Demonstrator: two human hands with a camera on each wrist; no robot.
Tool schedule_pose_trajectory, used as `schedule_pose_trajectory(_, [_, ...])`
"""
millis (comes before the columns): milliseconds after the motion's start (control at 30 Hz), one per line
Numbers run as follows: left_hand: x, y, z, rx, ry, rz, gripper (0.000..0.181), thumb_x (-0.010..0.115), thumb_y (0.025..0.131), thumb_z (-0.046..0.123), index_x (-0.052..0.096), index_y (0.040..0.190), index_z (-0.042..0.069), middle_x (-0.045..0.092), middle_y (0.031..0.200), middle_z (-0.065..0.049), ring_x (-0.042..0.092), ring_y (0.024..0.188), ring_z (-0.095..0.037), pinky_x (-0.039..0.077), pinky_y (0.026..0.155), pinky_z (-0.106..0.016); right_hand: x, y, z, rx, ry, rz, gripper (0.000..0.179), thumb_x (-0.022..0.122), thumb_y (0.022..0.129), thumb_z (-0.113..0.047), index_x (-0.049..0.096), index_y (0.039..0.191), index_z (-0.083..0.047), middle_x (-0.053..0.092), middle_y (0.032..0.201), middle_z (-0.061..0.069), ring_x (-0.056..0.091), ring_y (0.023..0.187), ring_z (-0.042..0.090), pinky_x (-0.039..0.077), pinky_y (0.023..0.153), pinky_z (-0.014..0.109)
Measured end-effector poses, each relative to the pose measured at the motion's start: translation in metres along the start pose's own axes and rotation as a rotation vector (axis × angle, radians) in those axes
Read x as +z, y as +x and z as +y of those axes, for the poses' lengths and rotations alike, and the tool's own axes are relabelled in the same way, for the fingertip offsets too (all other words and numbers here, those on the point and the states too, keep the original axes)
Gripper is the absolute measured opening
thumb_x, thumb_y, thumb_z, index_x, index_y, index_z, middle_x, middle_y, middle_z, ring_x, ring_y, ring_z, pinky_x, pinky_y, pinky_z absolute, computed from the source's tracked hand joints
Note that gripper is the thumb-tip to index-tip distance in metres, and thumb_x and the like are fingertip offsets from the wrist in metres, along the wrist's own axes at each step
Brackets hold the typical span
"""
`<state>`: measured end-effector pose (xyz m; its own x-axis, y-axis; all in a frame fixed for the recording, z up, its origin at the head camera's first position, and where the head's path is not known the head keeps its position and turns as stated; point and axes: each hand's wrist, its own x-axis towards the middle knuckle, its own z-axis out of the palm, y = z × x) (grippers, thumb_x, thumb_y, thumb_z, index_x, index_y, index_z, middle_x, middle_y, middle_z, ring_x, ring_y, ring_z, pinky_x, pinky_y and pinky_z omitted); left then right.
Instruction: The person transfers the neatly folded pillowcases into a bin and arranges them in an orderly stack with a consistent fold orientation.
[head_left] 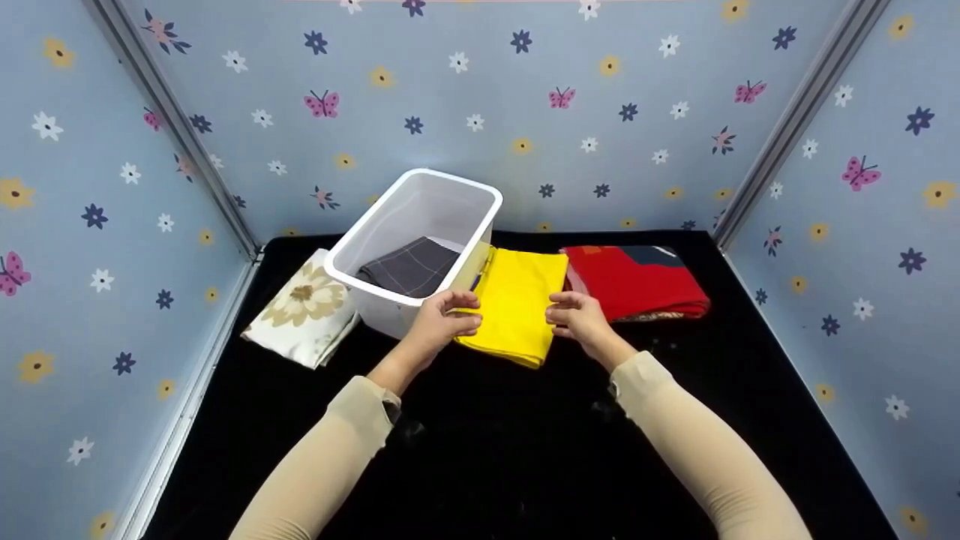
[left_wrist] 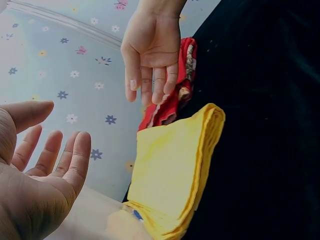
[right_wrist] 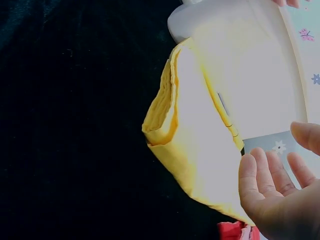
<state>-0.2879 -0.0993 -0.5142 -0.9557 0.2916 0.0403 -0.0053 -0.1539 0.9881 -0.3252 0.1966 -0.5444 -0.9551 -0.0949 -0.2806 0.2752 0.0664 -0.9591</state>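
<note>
A folded yellow cloth (head_left: pixel 521 304) lies on the black table, close against the right side of a white plastic bin (head_left: pixel 390 319). My left hand (head_left: pixel 444 321) hovers at the cloth's left edge by the bin's front corner, fingers relaxed and nothing in them. On the opposite side, my right hand (head_left: pixel 579 319) is held over the cloth's right edge, palm facing inward and holding nothing. The left wrist view shows both palms apart from the yellow cloth (left_wrist: pixel 167 165), whose layered fold faces the camera. Inside the bin rests a folded dark grey checked cloth (head_left: pixel 412 268).
To the bin's left lies a folded white cloth with a beige flower print (head_left: pixel 304 304). A folded red cloth (head_left: pixel 637 285) with a dark patch sits right of the yellow one. Flower-patterned walls (head_left: pixel 480 97) enclose the black table (head_left: pixel 495 442) at the back and sides.
</note>
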Motion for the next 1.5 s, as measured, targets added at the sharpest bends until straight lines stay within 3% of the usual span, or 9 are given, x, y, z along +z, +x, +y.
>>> schedule_pose_trajectory(133, [-0.001, -0.001, -0.01, -0.013, -0.01, 0.02, 0.035, 0.072, 0.093, -0.01, 0.06, 0.126, -0.014, 0.068, 0.111, -0.004, 0.07, 0.091, -0.013, 0.064, 0.078, -0.024, 0.0, 0.001, 0.008, 0.004, -0.004, 0.006, 0.05, 0.068, 0.104, -0.005, 0.054, 0.151, 0.005, 0.068, 0.118, 0.008, 0.07, 0.107, 0.024, 0.052, 0.117, 0.061])
schedule_pose_trajectory(400, [-0.002, -0.003, -0.032, -0.07, 0.006, 0.055, 0.043, 0.072, 0.093, -0.008, 0.057, 0.131, -0.018, 0.069, 0.114, -0.008, 0.069, 0.091, -0.012, 0.064, 0.078, -0.024, 0.0, -0.002, 0.021, 0.008, 0.001, 0.008, 0.053, 0.066, 0.103, -0.004, 0.052, 0.152, 0.008, 0.069, 0.116, 0.008, 0.069, 0.114, 0.033, 0.054, 0.114, 0.06])
schedule_pose_trajectory(633, [-0.002, -0.003, -0.052, -0.119, 0.018, 0.129, 0.034, 0.071, 0.092, -0.009, 0.064, 0.125, -0.01, 0.069, 0.117, -0.014, 0.068, 0.095, -0.016, 0.065, 0.079, -0.028, -0.001, -0.003, 0.033, 0.041, -0.003, 0.016, 0.053, 0.069, 0.102, -0.005, 0.054, 0.152, 0.005, 0.07, 0.117, 0.008, 0.071, 0.115, 0.033, 0.057, 0.111, 0.056])
schedule_pose_trajectory(867, [-0.003, -0.001, -0.072, -0.166, 0.026, 0.197, 0.044, 0.07, 0.091, -0.01, 0.059, 0.133, -0.014, 0.062, 0.134, -0.032, 0.067, 0.095, -0.018, 0.067, 0.086, -0.038, 0.001, -0.002, 0.045, 0.071, -0.016, 0.025, 0.066, 0.074, 0.102, -0.013, 0.046, 0.16, 0.002, 0.063, 0.141, 0.021, 0.068, 0.126, 0.038, 0.058, 0.112, 0.052])
schedule_pose_trajectory(1000, [-0.004, 0.0, -0.081, -0.166, 0.05, 0.224, 0.049, 0.071, 0.091, -0.009, 0.057, 0.138, -0.015, 0.06, 0.136, -0.033, 0.066, 0.099, -0.019, 0.067, 0.087, -0.038, 0.001, -0.002, 0.051, 0.093, -0.023, 0.044, 0.072, 0.076, 0.101, -0.016, 0.042, 0.163, 0.0, 0.057, 0.15, 0.025, 0.066, 0.13, 0.041, 0.058, 0.112, 0.052])
schedule_pose_trajectory(1100, [-0.004, 0.001, -0.085, -0.182, 0.078, 0.254, 0.051, 0.071, 0.091, -0.007, 0.056, 0.139, -0.014, 0.059, 0.137, -0.033, 0.064, 0.102, -0.02, 0.066, 0.085, -0.034, 0.002, -0.002, 0.053, 0.109, -0.028, 0.068, 0.072, 0.078, 0.1, -0.016, 0.043, 0.162, -0.001, 0.06, 0.147, 0.025, 0.071, 0.122, 0.038, 0.061, 0.107, 0.049])
schedule_pose_trajectory(1300, [-0.002, 0.0, -0.091, -0.206, 0.124, 0.324, 0.053, 0.072, 0.09, -0.006, 0.055, 0.14, -0.013, 0.058, 0.136, -0.032, 0.062, 0.104, -0.023, 0.067, 0.087, -0.039, 0.005, 0.0, 0.057, 0.121, -0.001, 0.1, 0.074, 0.079, 0.098, -0.013, 0.043, 0.161, 0.001, 0.068, 0.138, 0.025, 0.076, 0.099, 0.025, 0.067, 0.092, 0.041])
schedule_pose_trajectory(1500, [0.0, 0.001, -0.094, -0.233, 0.139, 0.346, 0.056, 0.072, 0.091, -0.004, 0.053, 0.143, -0.012, 0.055, 0.141, -0.033, 0.064, 0.104, -0.027, 0.066, 0.088, -0.04, 0.01, 0.004, 0.06, 0.137, 0.05, 0.105, 0.08, 0.077, 0.1, -0.01, 0.033, 0.165, 0.004, 0.06, 0.146, 0.031, 0.076, 0.093, 0.023, 0.068, 0.09, 0.037])
